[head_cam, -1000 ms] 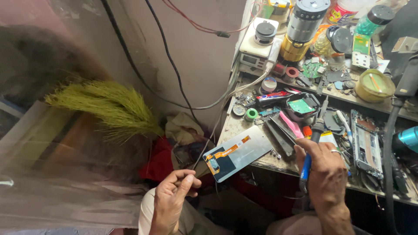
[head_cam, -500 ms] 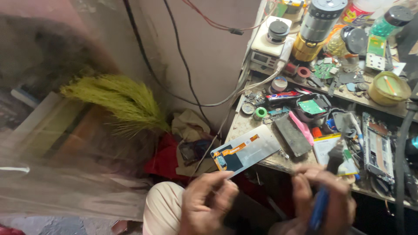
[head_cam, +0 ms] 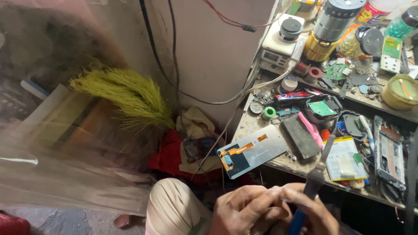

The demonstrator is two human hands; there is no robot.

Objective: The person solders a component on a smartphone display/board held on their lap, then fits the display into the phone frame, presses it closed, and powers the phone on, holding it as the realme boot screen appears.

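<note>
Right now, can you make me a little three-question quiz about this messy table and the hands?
1. True or false: the two hands are pressed together below the bench edge.
2. What colour is the handle of the tool in the right hand?
3. The phone screen panel lies: A) hanging over the bench edge, B) on the floor.

Key: 1 true; 2 blue; 3 A.

Bench (head_cam: 261, 124) crowded with parts; phone screen (head_cam: 252, 150) overhangs its edge, open room left of it.
</note>
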